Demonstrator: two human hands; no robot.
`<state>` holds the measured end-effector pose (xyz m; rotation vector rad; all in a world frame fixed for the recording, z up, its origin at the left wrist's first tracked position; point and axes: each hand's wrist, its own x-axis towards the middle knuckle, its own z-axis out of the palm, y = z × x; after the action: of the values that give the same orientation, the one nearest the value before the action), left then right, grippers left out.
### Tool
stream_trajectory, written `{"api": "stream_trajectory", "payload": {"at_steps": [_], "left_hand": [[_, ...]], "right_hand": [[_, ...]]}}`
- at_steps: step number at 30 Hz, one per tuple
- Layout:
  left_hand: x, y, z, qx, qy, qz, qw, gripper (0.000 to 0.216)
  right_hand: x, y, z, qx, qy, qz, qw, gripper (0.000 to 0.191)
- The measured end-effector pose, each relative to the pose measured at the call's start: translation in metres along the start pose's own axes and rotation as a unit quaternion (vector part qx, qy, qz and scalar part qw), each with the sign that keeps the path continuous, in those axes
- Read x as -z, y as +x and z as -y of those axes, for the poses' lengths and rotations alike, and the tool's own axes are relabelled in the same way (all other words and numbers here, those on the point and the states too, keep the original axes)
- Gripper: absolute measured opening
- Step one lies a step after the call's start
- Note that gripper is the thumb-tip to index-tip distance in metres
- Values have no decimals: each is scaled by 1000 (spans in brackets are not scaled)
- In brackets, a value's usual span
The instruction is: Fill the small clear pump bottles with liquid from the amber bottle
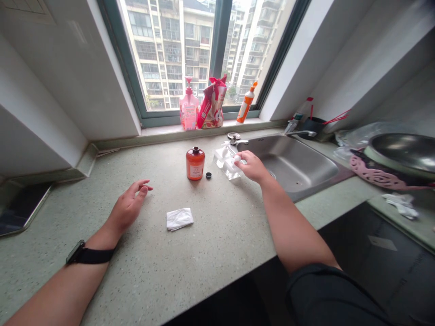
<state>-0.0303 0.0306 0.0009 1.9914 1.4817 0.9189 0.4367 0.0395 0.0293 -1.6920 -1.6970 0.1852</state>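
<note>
My right hand (pixel 251 166) is at a clear plastic box (pixel 228 170) beside the sink, its fingers closed around a small white round thing (pixel 236 159). Whether that thing is loose or part of the box, I cannot tell. Another whitish shape shows in the box's far half. To the left of the box stands an amber bottle (pixel 195 166) with a pale label and an uncapped neck. Its small black cap (pixel 208 175) lies on the counter. My left hand (pixel 131 203), holding nothing, hovers with fingers apart, left of a folded white tissue (pixel 180 219).
A steel sink (pixel 299 165) with a tap (pixel 301 132) is at the right. On the windowsill stand a pink pump bottle (pixel 189 108), a red bag (pixel 213 104) and an orange bottle (pixel 246 106). A wok (pixel 404 151) sits far right.
</note>
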Motion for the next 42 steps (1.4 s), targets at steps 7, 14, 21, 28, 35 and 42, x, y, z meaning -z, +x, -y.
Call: {"api": "stream_trajectory", "payload": {"at_steps": [7,14,21,28,35,42], "left_hand": [[-1,0,0,5,-2,9,1000,67],[-3,1,2,-12,-5,17,1000,65],[-8,3,10,-40,-23,11,999,62],[-7,1,10,-48,-13,0,999,55],[-8,-4,6,-89,0,-3,996,44],[-16,-14,0,-153,-25,2,988,72]], "right_hand": [[-2,-2,1,-32,3,15,999,23],[0,-5,1,-56,11,33,998,45],[12,-20,47,87,-5,-199,976,53],[-78,-14,110,114,140,-113,977,95],[-135,-1,110,-14,191,-57,980,120],[-149,-42,139,78,293,34,952,110]]}}
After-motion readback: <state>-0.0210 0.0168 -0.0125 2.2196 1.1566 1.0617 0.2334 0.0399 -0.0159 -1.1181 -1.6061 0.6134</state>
